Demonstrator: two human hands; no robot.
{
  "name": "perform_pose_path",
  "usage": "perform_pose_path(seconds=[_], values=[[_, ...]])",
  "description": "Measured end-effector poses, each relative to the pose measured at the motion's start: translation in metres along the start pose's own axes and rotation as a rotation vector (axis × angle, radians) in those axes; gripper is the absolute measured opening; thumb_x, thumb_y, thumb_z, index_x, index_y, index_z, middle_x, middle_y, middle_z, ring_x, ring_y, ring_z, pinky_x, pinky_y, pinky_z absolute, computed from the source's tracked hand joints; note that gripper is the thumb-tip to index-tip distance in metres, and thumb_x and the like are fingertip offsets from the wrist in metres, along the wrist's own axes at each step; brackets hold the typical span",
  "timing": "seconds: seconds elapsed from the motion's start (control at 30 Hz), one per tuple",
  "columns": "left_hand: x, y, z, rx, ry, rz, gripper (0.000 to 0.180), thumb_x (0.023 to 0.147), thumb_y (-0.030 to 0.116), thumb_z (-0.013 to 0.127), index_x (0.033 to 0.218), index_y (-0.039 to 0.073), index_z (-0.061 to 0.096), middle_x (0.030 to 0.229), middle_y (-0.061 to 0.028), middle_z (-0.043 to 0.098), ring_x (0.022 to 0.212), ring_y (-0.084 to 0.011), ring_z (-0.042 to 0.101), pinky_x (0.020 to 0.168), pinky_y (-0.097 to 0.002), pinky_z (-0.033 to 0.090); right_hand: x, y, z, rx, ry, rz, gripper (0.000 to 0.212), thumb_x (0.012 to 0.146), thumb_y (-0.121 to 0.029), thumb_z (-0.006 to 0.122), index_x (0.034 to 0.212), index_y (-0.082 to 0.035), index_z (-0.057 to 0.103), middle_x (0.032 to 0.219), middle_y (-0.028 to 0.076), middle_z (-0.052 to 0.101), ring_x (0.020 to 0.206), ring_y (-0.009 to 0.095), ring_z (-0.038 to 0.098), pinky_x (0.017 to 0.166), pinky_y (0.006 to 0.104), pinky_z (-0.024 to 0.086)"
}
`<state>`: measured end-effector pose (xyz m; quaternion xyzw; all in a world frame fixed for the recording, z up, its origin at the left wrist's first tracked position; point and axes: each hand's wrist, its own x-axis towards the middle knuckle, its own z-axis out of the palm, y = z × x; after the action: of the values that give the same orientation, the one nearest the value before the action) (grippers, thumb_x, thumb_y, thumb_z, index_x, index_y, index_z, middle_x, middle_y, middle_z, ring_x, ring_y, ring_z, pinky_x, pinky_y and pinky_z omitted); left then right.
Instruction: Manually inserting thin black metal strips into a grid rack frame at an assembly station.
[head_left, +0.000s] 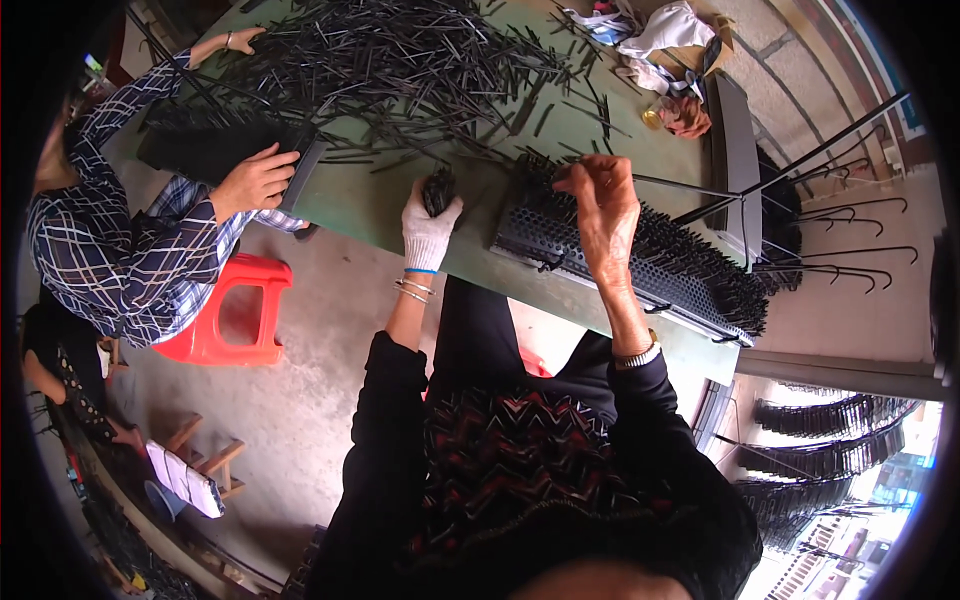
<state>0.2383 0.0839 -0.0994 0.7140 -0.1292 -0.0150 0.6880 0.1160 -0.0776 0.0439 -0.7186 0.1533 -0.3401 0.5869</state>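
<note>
My left hand (430, 225), in a white knit glove, is closed round a bundle of short black sticks (438, 190) at the table's front edge. My bare right hand (606, 205) is over a long black perforated rack (600, 240), its thumb and fingers pinched together. Whatever sits between those fingertips is too small to make out. Many black sticks stand upright in the rack's holes (690, 240), packed along its back and right end. Behind my left hand, a big heap of loose black sticks (400, 70) spreads over the green table (480, 255).
At my left a co-worker in a checked shirt (150, 240) rests a hand on another black rack (215, 150). A red plastic stool (235, 310) stands beside them. Cloths (670, 35) lie at the table's back right. Metal rods with hooked ends (840, 270) stick out at the right.
</note>
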Motion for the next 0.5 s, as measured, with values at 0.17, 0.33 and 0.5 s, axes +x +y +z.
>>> perform_pose_path(seconds=[0.17,0.33,0.5], values=[[0.006,-0.006,-0.004,-0.091,0.063,-0.05,0.035,0.075,0.01,0.077,0.104,0.0,0.061,0.09,-0.0031,0.065,0.077,-0.0101,0.058,0.073,-0.0271,0.049,-0.016,0.01,0.001,-0.204,-0.026,-0.044,0.01,0.095,-0.004,0.058,0.101,0.0,0.051,0.088,0.009,0.067,0.079,0.014,0.068,0.074,0.025,0.051],[0.021,0.012,-0.008,-0.269,0.173,-0.355,0.024,0.075,0.011,0.078,0.091,0.001,0.064,0.084,-0.0018,0.065,0.072,-0.0111,0.06,0.067,-0.0278,0.05,-0.017,0.016,0.004,-0.267,-0.048,-0.066,0.012,0.093,-0.004,0.061,0.101,-0.001,0.052,0.086,0.008,0.069,0.079,0.014,0.07,0.069,0.0246,0.051],[0.023,0.025,-0.017,-0.961,0.047,-0.584,0.005,0.087,0.011,0.065,0.089,0.006,0.063,0.079,-0.0038,0.063,0.073,-0.0184,0.062,0.075,-0.0379,0.055,-0.019,0.021,0.005,-0.356,-0.063,-0.103,0.013,0.089,-0.004,0.065,0.099,-0.004,0.057,0.086,0.007,0.068,0.077,0.015,0.069,0.067,0.0269,0.051]])
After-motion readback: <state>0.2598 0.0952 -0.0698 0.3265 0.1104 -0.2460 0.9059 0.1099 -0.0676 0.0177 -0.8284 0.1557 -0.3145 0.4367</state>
